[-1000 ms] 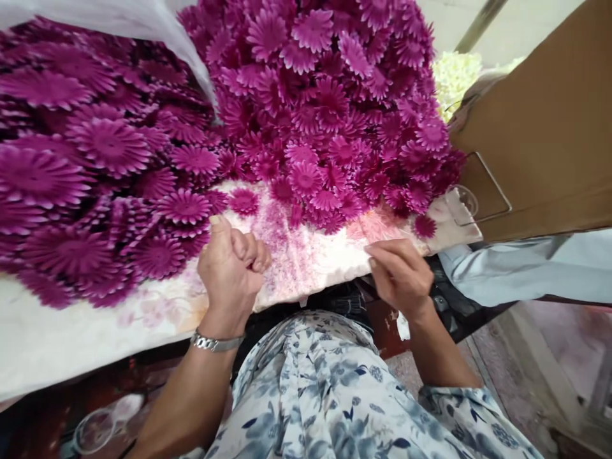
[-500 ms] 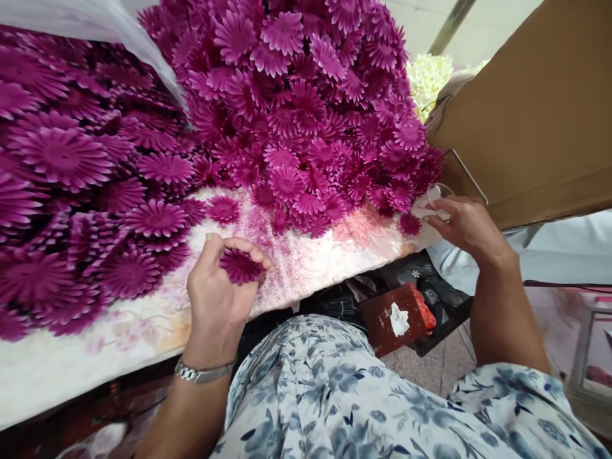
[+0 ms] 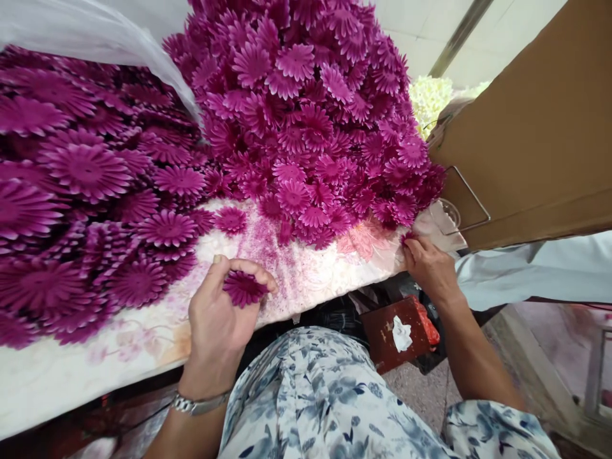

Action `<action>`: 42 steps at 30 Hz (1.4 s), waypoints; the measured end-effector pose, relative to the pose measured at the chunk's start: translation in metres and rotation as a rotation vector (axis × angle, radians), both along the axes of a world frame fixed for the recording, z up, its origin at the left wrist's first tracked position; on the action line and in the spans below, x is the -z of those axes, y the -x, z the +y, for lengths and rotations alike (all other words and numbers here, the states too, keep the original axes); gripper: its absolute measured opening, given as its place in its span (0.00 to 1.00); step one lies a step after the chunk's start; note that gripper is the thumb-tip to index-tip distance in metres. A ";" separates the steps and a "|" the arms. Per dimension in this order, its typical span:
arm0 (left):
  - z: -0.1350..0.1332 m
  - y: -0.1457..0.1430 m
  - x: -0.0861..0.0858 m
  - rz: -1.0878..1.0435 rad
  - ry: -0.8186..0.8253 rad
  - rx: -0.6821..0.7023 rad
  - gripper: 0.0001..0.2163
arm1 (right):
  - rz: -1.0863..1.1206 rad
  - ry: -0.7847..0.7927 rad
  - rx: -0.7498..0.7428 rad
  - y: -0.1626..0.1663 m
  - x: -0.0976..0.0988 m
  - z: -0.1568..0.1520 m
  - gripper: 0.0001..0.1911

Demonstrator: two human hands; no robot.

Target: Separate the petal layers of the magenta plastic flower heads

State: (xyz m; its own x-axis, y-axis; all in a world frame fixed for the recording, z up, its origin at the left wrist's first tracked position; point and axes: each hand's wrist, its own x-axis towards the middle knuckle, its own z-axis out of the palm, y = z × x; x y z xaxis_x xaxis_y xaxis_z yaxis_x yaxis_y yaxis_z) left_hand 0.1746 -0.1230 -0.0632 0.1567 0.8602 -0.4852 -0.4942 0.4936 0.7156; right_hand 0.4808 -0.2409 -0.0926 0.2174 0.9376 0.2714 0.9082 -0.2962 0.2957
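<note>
My left hand (image 3: 227, 309), with a metal watch band on the wrist, is curled around a dark purple artificial flower head (image 3: 245, 289) near the table's front edge. Over at the right, my right hand (image 3: 433, 268) has its thumb and fingers pinched on a small purple flower (image 3: 407, 237), mostly hidden by the fingers. A tall heap of purple flower heads (image 3: 306, 127) rises behind both hands. To the left lie larger purple flower heads (image 3: 88, 167) in layered piles. One loose flower (image 3: 231, 220) rests on the cloth between the piles.
The floral tablecloth (image 3: 306, 280) carries purple dust. Beyond my right hand are a clear round dish or tape roll (image 3: 449, 213), a bent wire (image 3: 478, 220) and a cardboard box (image 3: 535, 127). Clear plastic sheeting (image 3: 109, 35) hangs at the upper left. A brown stool (image 3: 389, 331) stands below.
My right hand has moved left and down from the clear round item to the small flower and closed on it. My left hand keeps its flower. The view has shifted slightly.
</note>
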 end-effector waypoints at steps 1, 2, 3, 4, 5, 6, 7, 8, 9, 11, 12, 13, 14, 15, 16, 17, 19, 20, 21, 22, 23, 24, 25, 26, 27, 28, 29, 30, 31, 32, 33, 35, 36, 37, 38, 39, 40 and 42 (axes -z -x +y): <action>-0.001 0.000 0.000 -0.003 0.004 -0.002 0.24 | 0.003 -0.011 0.005 0.001 -0.002 -0.001 0.12; -0.001 0.001 0.000 -0.006 0.006 -0.006 0.23 | 0.019 -0.030 -0.010 0.002 -0.007 -0.003 0.12; -0.002 0.001 0.000 -0.007 0.004 -0.011 0.23 | 0.052 -0.062 -0.042 0.005 -0.015 -0.005 0.11; -0.002 0.002 0.001 -0.005 0.002 -0.016 0.23 | 0.099 -0.104 -0.084 0.008 -0.024 -0.007 0.10; -0.003 0.002 0.001 -0.003 0.002 -0.020 0.22 | 0.156 -0.161 -0.138 0.012 -0.035 -0.007 0.08; -0.003 0.002 0.001 0.000 0.002 -0.023 0.22 | 0.209 -0.234 -0.190 0.016 -0.045 -0.005 0.07; -0.004 0.002 0.001 0.004 0.003 -0.023 0.22 | 0.239 -0.308 -0.222 0.021 -0.055 0.000 0.06; -0.005 0.001 0.000 0.005 0.001 -0.020 0.21 | 0.245 -0.394 -0.257 0.026 -0.062 0.009 0.07; -0.006 0.000 -0.001 0.006 -0.001 -0.008 0.21 | 0.238 -0.489 -0.294 0.030 -0.067 0.020 0.08; -0.009 -0.003 -0.003 0.003 -0.010 0.033 0.21 | 0.238 -0.527 -0.336 0.036 -0.071 0.046 0.10; -0.010 -0.004 -0.004 0.002 -0.013 0.055 0.20 | 0.247 -0.476 -0.338 0.036 -0.072 0.057 0.12; -0.011 -0.005 -0.004 0.002 -0.012 0.070 0.20 | 0.252 -0.419 -0.346 0.035 -0.071 0.066 0.13; -0.012 -0.005 -0.005 0.005 -0.007 0.080 0.20 | 0.259 -0.371 -0.339 0.033 -0.072 0.070 0.14; -0.012 -0.004 -0.005 0.013 0.002 0.083 0.20 | 0.258 -0.349 -0.319 0.029 -0.073 0.070 0.15; -0.013 -0.003 -0.004 0.024 0.013 0.081 0.20 | 0.245 -0.351 -0.286 0.024 -0.074 0.066 0.15; -0.013 -0.001 -0.004 0.034 0.025 0.080 0.20 | 0.218 -0.369 -0.235 0.017 -0.076 0.059 0.14; -0.013 0.002 -0.003 0.047 0.040 0.071 0.20 | 0.142 -0.375 -0.119 -0.002 -0.080 0.040 0.13; -0.013 0.003 -0.002 0.048 0.041 0.064 0.20 | 0.116 -0.328 -0.074 -0.012 -0.082 0.031 0.13; -0.013 0.003 -0.002 0.045 0.043 0.060 0.20 | 0.123 -0.242 -0.050 -0.023 -0.082 0.024 0.13; -0.014 0.003 -0.002 0.036 0.045 0.062 0.21 | 0.153 -0.130 -0.037 -0.034 -0.080 0.019 0.14; -0.014 0.002 -0.002 0.028 0.044 0.065 0.21 | 0.197 -0.006 -0.034 -0.043 -0.078 0.017 0.14; -0.015 0.000 -0.003 0.019 0.041 0.072 0.21 | 0.243 0.112 -0.037 -0.051 -0.075 0.018 0.13; -0.016 -0.001 -0.003 0.010 0.038 0.082 0.21 | 0.282 0.207 -0.038 -0.058 -0.071 0.020 0.13; -0.018 -0.003 -0.004 0.002 0.033 0.092 0.21 | 0.311 0.272 -0.037 -0.063 -0.067 0.024 0.12; -0.019 -0.005 -0.004 -0.004 0.028 0.102 0.21 | 0.326 0.319 -0.040 -0.067 -0.063 0.029 0.12; -0.020 -0.006 -0.004 -0.010 0.023 0.110 0.21 | 0.329 0.348 -0.047 -0.070 -0.060 0.033 0.12; -0.021 -0.007 -0.004 -0.014 0.021 0.119 0.21 | 0.326 0.365 -0.055 -0.073 -0.057 0.036 0.12; -0.021 -0.008 -0.003 -0.016 0.019 0.125 0.21 | 0.317 0.382 -0.066 -0.075 -0.054 0.039 0.12; -0.022 -0.009 -0.003 -0.015 0.015 0.128 0.21 | 0.305 0.398 -0.083 -0.076 -0.053 0.041 0.12; -0.022 -0.009 -0.003 -0.014 0.010 0.129 0.21 | 0.299 0.409 -0.100 -0.078 -0.052 0.042 0.12; -0.023 -0.010 -0.003 -0.016 0.010 0.130 0.21 | 0.303 0.413 -0.115 -0.080 -0.051 0.041 0.12; -0.023 -0.011 -0.003 -0.035 0.032 0.133 0.21 | 0.331 0.407 -0.137 -0.083 -0.052 0.040 0.13; -0.022 -0.012 -0.003 -0.053 0.058 0.136 0.21 | 0.348 0.405 -0.147 -0.085 -0.053 0.039 0.13; -0.022 -0.013 -0.003 -0.072 0.087 0.138 0.20 | 0.365 0.396 -0.153 -0.085 -0.054 0.038 0.13; -0.022 -0.014 -0.004 -0.092 0.114 0.139 0.19 | 0.383 0.383 -0.160 -0.085 -0.056 0.037 0.13; -0.021 -0.016 -0.004 -0.112 0.136 0.139 0.17 | 0.400 0.359 -0.168 -0.085 -0.058 0.036 0.13; -0.021 -0.017 -0.003 -0.133 0.141 0.134 0.16 | 0.417 0.321 -0.173 -0.083 -0.060 0.035 0.14; -0.019 -0.020 -0.002 -0.181 0.139 0.128 0.15 | 0.444 0.215 -0.180 -0.080 -0.066 0.030 0.18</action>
State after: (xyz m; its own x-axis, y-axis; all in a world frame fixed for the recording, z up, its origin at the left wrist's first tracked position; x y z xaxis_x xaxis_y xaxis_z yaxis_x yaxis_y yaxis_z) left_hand 0.1951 -0.1422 -0.0608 0.3551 0.7546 -0.5518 -0.5352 0.6481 0.5418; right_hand 0.5607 -0.2112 -0.0265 0.0979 0.9951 -0.0128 0.9909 -0.0987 -0.0920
